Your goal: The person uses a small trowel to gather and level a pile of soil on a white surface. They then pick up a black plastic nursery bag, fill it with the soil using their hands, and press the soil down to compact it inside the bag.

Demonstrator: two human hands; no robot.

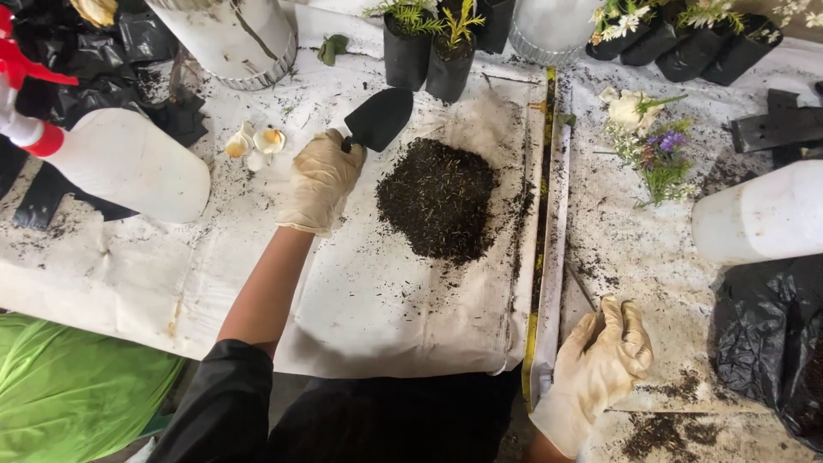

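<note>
The left hand (321, 178), in a cream glove, is closed around the handle of a small black trowel (378, 118), just beside the soil heap (439, 199), on its upper left side. The blade sticks out of the fist, up and to the right. The long axis of the trowel runs along this diagonal, and the blade is above the upper left edge of the heap, apart from it. The left arm reaches straight forward. The right hand (603, 350), also gloved, rests on the dirty white sheet (369, 300), well apart from the heap at its lower right, with fingers loosely curled and holding nothing.
</note>
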